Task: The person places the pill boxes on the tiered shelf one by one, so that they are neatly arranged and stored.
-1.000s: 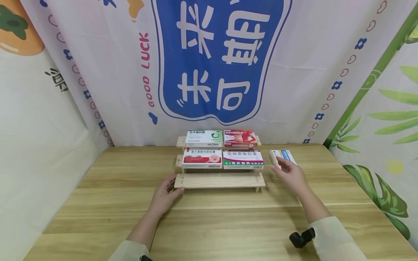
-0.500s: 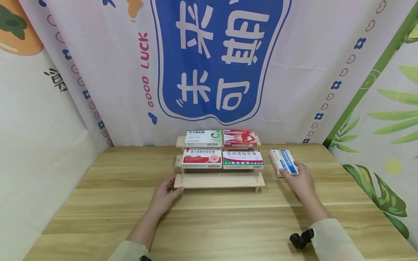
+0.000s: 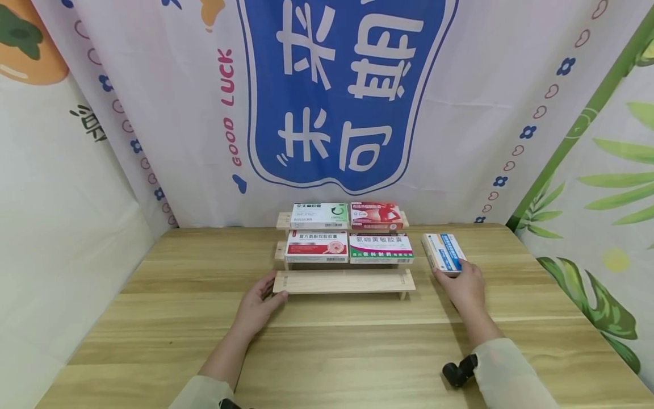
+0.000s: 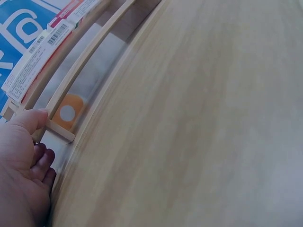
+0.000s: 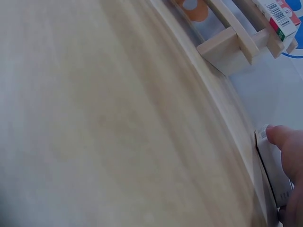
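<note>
My left hand grips the left end of the lowest step of a three-tier wooden rack, thumb at the front edge. In the left wrist view, the thumb of that left hand lies on the wood and the other fingers curl below. Right of the rack, a white and blue medicine box lies face up on the table, slightly turned. My right hand holds its near end between thumb and fingers. The right wrist view shows the thumb against the white side of the medicine box.
The middle step bears a red and white medicine box and a purple, green and white one. On the top step sit a green and white box and a red box. A printed cloth hangs behind the wooden table.
My right hand has shifted from the medicine box's left side to its near right end, uncovering the blue-striped face. The left hand stays on the rack.
</note>
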The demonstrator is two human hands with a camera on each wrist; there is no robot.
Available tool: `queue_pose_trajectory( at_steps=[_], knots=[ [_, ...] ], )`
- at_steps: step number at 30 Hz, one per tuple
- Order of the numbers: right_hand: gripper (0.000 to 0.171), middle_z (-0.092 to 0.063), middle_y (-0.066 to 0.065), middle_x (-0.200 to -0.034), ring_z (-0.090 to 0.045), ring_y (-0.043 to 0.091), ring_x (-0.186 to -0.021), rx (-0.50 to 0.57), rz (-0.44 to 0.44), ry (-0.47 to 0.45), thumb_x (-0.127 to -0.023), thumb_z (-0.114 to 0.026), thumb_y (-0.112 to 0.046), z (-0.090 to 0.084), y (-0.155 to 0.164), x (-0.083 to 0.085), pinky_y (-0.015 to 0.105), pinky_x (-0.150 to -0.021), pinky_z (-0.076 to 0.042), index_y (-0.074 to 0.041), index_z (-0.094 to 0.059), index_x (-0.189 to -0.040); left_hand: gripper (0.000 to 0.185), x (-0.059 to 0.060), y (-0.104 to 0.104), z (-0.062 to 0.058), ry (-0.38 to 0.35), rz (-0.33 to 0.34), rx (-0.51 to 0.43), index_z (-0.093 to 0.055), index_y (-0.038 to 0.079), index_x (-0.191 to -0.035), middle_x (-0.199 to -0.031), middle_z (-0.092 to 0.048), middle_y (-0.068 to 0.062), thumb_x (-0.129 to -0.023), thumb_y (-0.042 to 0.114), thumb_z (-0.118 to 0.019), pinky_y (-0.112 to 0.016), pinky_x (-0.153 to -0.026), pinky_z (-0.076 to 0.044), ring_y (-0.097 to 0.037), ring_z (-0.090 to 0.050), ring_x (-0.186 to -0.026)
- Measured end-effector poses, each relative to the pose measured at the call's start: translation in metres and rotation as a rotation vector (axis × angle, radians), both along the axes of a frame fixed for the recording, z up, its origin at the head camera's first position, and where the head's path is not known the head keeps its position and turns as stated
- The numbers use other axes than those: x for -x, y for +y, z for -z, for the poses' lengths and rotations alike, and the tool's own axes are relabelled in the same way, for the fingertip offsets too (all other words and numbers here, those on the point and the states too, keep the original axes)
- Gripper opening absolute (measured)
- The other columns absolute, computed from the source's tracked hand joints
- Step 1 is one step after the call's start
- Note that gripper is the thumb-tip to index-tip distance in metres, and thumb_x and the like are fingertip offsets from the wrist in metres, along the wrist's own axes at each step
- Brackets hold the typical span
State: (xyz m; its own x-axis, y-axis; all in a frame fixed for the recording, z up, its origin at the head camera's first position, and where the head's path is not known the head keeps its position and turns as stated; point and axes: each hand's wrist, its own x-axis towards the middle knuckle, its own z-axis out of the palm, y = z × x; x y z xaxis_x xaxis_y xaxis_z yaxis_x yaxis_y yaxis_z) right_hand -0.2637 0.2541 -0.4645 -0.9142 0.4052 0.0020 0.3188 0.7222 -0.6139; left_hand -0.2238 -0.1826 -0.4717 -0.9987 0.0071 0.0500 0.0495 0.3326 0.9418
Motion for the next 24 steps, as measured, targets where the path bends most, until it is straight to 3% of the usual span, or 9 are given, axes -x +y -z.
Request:
queue_pose_trajectory(
  at_steps=[13,24],
  knots=[
    [0.089,-0.026,0.028,-0.133,-0.028,0.043,-0.118,0.021,0.064,-0.008,-0.073,-0.053,-0.057,-0.001,-0.001,0.001,0.053,-0.099,-0.029,-0.001,-0.022,-0.135,0.068,0.001,0.0,0.0,-0.015,-0.004,-0.009,-0.035,0.011,-0.131,-0.134,-0.04,-0.007,-0.075,0.037,-0.064,-0.039,-0.105,-0.029,-0.023,-0.037,-0.124],
    [0.089,-0.026,0.026,-0.136,-0.028,0.042,-0.122,0.076,0.046,0.037,-0.073,-0.053,-0.058,-0.009,0.02,-0.019,0.052,-0.101,-0.027,-0.004,-0.021,-0.137,0.071,-0.001,0.0,-0.001,-0.023,-0.005,-0.02,-0.033,0.011,-0.132,-0.135,-0.039,-0.007,-0.074,0.041,-0.063,-0.038,-0.105,-0.029,-0.022,-0.036,-0.125]
  ],
)
